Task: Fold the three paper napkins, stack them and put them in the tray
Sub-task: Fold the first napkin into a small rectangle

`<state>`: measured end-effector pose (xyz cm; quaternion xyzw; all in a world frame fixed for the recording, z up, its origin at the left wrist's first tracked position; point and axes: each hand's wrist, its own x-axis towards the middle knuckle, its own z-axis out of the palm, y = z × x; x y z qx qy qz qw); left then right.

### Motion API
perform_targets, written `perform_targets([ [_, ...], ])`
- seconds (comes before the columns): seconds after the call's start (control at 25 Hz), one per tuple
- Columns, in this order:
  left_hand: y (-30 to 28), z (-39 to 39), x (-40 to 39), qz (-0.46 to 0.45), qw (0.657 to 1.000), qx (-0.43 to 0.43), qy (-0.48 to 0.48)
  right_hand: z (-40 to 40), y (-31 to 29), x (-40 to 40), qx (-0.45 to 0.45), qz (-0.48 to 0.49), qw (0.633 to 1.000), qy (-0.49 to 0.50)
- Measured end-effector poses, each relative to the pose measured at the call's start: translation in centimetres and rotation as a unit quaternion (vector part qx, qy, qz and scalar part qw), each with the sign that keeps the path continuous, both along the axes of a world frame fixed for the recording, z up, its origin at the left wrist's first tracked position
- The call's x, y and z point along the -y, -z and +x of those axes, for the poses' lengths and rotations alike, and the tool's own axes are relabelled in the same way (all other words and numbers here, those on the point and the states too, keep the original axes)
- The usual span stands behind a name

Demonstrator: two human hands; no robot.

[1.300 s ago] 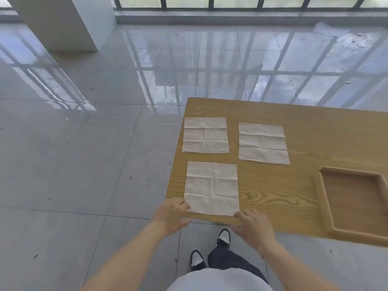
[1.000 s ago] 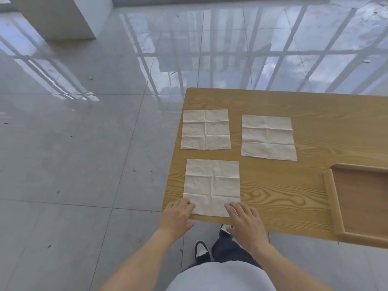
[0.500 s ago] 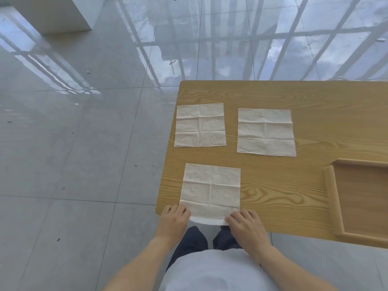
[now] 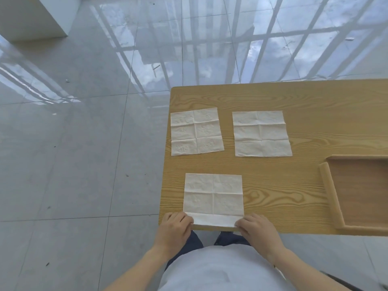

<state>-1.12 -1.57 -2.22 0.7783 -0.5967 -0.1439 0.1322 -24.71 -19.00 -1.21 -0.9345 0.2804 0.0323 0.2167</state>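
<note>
I pinch near napkin [image 4: 213, 196] at worktop [image 4: 294, 185] front edge: left hand [image 4: 175, 226], right hand [image 4: 255, 227], fingers clamped on its corners. First fold starting. Next: carry edge forward, align, crease. Others flat; tray [image 4: 329, 185] right.

On the wooden table [image 4: 294, 97], the left hand [image 4: 175, 226] and right hand [image 4: 255, 228] pinch the near corners of the nearest napkin [image 4: 213, 196] — its edge turned up — two more napkins [image 4: 196, 131] lying flat beyond, the tray [image 4: 329, 185] right of it.

White embossed napkins [image 4: 213, 194] w/ crease grid, tan wood-grain table [image 4: 294, 185] & tray [image 4: 331, 192].
</note>
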Motion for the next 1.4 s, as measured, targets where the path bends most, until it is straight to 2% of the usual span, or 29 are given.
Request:
perform_targets([
  [0.12, -0.3, 1.4, 0.4, -0.020, 0.999, -0.030, -0.005, 0.4, -1.0, 0.8, 0.006, 0.062, 0.996, 0.059],
  [0.36, -0.9, 3.1, 4.1, 0.004, 0.994, -0.085, -0.063, 2.5, -1.2, 3.4, -0.016, 0.129, 0.979, 0.160],
  [0.56, -0.5, 4.2, 7.1, 0.033, 0.990, -0.111, -0.083, 3.4, -0.1, 5.0, -0.064, 0.138, 0.968, 0.200],
  [0.76, 0.5, 4.9, 7.5, 0.093, 0.984, -0.103, -0.116, 4.7, 0.5, 6.1, -0.088, 0.103, 0.973, 0.185],
  [0.92, 0.8, 5.2, 7.3, 0.101, 0.983, -0.081, -0.133, 5.3, 1.1, 6.4, -0.107, 0.084, 0.975, 0.178],
  [1.08, 1.0, 5.6, 7.1, 0.098, 0.984, -0.041, -0.144, 5.2, 1.3, 6.3, -0.082, 0.027, 0.979, 0.185],
  [1.28, 1.2, 5.7, 7.8, 0.106, 0.992, -0.009, -0.067, 5.7, 1.4, 6.3, -0.088, 0.003, 0.992, 0.088],
  [1.4, 1.0, 5.5, 8.3, 0.125, 0.991, 0.009, -0.034, 5.8, 1.4, 6.2, -0.100, -0.009, 0.993, 0.065],
])
